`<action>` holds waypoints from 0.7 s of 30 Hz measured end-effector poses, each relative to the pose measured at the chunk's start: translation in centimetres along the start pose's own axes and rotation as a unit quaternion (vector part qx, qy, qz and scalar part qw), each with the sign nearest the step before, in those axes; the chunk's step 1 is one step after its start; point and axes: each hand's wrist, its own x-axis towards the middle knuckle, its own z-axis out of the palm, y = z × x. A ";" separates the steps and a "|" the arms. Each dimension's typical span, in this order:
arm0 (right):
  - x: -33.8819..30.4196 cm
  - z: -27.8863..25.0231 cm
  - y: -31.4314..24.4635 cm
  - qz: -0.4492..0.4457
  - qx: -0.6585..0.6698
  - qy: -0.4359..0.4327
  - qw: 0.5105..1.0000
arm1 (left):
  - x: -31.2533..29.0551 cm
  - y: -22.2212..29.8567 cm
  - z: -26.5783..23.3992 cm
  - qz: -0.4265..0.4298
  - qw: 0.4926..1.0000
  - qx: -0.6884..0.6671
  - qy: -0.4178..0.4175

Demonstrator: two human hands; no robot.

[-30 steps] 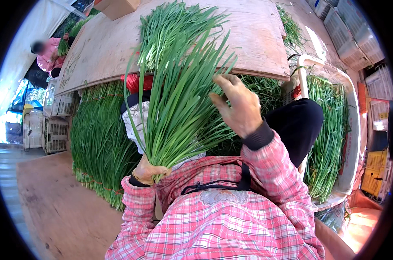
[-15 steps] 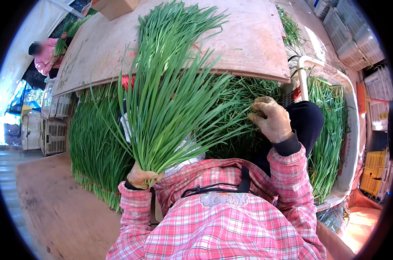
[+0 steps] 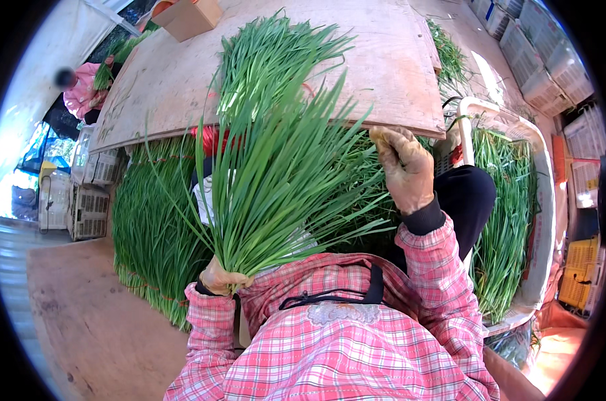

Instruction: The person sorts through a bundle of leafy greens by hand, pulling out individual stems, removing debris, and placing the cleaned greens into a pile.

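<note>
Sorting a bunch of chives [image 3: 276, 194]: left hand [image 3: 222, 277] clamps the stem ends; right hand [image 3: 404, 167], loosely curled and empty, hovers apart. Next move likely needs that hand among the leaves.

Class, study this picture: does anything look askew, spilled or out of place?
Nothing looks damaged or spilled. The chive bunch in the left hand fans out loosely, untied, with stray leaves splaying sideways. The right hand is raised beside it.

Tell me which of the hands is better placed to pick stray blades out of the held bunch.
The right hand, probably. It is free, raised beside the fanned tips of the bunch of chives. The left hand is clamped around the bunch's base, so it cannot let go.
</note>
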 end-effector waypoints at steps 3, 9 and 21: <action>2.4 1.8 -0.6 -0.082 -0.048 -0.001 0.995 | -0.4 -0.4 0.7 0.014 0.999 0.030 0.007; 4.1 2.3 5.7 -0.010 -0.014 -0.116 0.993 | 1.6 2.0 1.1 -0.107 0.973 0.204 0.009; 4.8 -1.7 -1.5 0.280 0.320 0.006 0.905 | 4.8 5.3 0.4 0.137 0.984 0.110 0.027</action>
